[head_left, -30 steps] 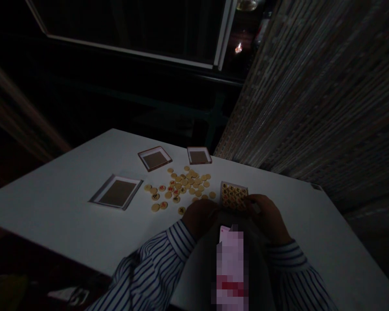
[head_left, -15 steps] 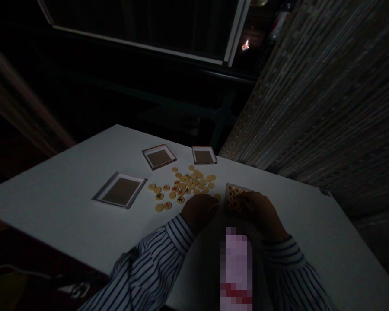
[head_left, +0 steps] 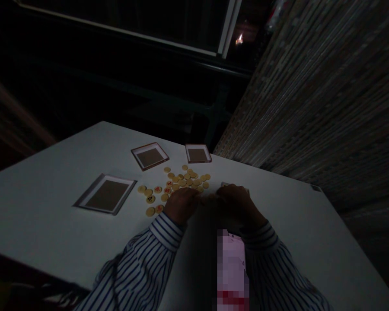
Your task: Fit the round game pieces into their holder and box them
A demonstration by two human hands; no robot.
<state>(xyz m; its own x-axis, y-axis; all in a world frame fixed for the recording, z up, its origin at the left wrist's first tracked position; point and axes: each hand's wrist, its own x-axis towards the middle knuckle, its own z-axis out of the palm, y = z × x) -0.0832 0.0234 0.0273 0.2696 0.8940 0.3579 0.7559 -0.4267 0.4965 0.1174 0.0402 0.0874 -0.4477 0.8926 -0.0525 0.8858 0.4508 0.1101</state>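
Note:
Several round yellow game discs (head_left: 184, 181) with red or black marks lie scattered on a white table (head_left: 52, 216). My left hand (head_left: 180, 205) rests at the near edge of the heap, its fingers curled down among the discs. What it pinches is too dark to see. Close beside it, my right hand (head_left: 237, 204) is closed over a small box of discs (head_left: 224, 185), of which only a pale corner shows. Both sleeves are white with blue stripes.
Three shallow brown-bottomed trays lie on the table: a large tray (head_left: 106, 198) at the left, a second tray (head_left: 149, 156) and a third tray (head_left: 198, 153) behind the discs. A woven blind (head_left: 311, 99) hangs at the right. A pink blurred card (head_left: 231, 268) dangles below my hands.
The small box, held tilted up in my right hand with its patterned face showing, has come down under the hand. My left hand has moved forward to the discs.

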